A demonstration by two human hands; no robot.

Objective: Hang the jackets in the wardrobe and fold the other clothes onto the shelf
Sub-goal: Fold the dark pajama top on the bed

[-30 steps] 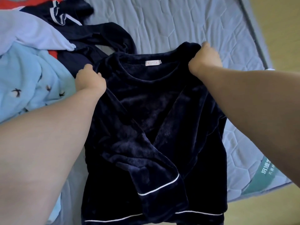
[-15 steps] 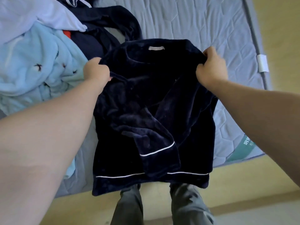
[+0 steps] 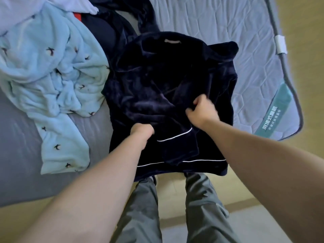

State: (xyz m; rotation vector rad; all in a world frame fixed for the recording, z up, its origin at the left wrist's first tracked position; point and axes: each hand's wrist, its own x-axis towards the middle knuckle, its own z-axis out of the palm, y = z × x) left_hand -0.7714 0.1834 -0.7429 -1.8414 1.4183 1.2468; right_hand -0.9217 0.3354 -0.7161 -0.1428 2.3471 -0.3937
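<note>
— Where is there room to reach?
— Right of the navy top (image 3: 166,76), the quilted pad (image 3: 259,81) lies open.
— And left?
— The pale blue fleece (image 3: 52,76) crowds it, touching; dark clothes (image 3: 108,30) lie behind.

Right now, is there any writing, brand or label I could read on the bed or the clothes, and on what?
"沉浸式": white characters on the teal label at the corner of the quilted mattress pad; two more characters follow, blurred.
Smaller line beneath them: too small to read.
Neck label of the navy fleece top: too blurred to show any text.
</note>
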